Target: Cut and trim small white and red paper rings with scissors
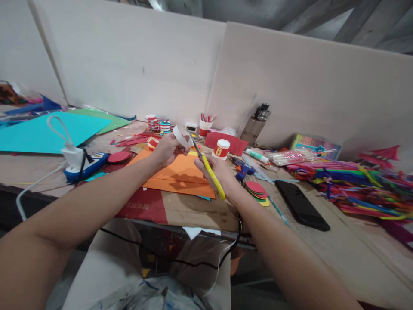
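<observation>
Over the orange paper (pixel 174 183), my left hand (pixel 169 150) is closed on a curled white paper strip (pixel 181 137). My right hand (pixel 219 170) grips a pair of scissors (pixel 211 174) with yellow handles. Its blades point up and to the left, close beside the strip; whether they touch it I cannot tell. Just beyond my right hand stands a red and white paper cup (pixel 222 148) with a white top. Some fingers of both hands are hidden.
On the right lie a black phone (pixel 301 204), a glue gun (pixel 243 169), stacked paper circles (pixel 257 191) and colourful pipe cleaners (pixel 358 189). Left are a blue power strip (pixel 85 167), red circles (pixel 119 157) and turquoise sheets (pixel 48 131). A bottle (pixel 256 125) stands by the back board.
</observation>
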`<state>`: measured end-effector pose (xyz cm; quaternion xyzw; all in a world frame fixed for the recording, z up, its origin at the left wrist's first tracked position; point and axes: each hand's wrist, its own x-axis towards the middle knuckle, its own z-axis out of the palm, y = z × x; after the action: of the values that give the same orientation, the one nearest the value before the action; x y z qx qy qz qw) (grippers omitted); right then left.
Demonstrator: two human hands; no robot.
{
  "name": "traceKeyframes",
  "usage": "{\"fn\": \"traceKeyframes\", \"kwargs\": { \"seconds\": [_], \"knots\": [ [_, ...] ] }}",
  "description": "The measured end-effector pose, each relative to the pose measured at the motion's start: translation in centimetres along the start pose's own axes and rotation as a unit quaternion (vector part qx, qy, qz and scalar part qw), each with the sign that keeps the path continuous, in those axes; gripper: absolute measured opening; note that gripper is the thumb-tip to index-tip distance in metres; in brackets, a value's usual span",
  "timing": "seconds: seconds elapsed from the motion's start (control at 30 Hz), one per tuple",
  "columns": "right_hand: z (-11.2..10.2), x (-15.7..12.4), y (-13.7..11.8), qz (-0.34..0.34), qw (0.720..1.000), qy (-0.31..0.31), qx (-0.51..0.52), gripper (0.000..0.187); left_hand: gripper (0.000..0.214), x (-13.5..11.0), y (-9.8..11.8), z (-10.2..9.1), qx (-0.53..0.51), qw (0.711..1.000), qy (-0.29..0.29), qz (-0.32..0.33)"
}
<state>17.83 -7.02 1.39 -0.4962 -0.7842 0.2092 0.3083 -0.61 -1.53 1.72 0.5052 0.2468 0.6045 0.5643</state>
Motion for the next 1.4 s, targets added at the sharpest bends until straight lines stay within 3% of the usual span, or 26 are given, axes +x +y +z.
{"fn": "traceKeyframes", "kwargs": {
  "seconds": [0.3, 0.53, 0.9, 1.4],
  "knots": [
    [-0.10, -0.18, -0.32, 0.001, 1.000, 0.005, -0.009, 0.044, 0.026, -0.07, 0.23, 0.10, 0.004, 1.000, 0.005, -0.026],
    [-0.06, -0.23, -0.40, 0.011, 1.000, -0.001, -0.027, 0.044, 0.030, -0.06, 0.10, -0.23, 0.025, 0.999, 0.010, 0.034],
    [-0.25, -0.35, -0.73, 0.002, 0.999, -0.004, -0.041, 0.042, 0.029, 0.13, 0.12, -0.57, 0.024, 1.000, -0.016, 0.003],
    [-0.16, -0.35, -0.60, -0.002, 0.999, 0.011, -0.038, 0.040, 0.027, 0.18, 0.48, -0.35, 0.011, 1.000, 0.005, -0.009]
  ]
}}
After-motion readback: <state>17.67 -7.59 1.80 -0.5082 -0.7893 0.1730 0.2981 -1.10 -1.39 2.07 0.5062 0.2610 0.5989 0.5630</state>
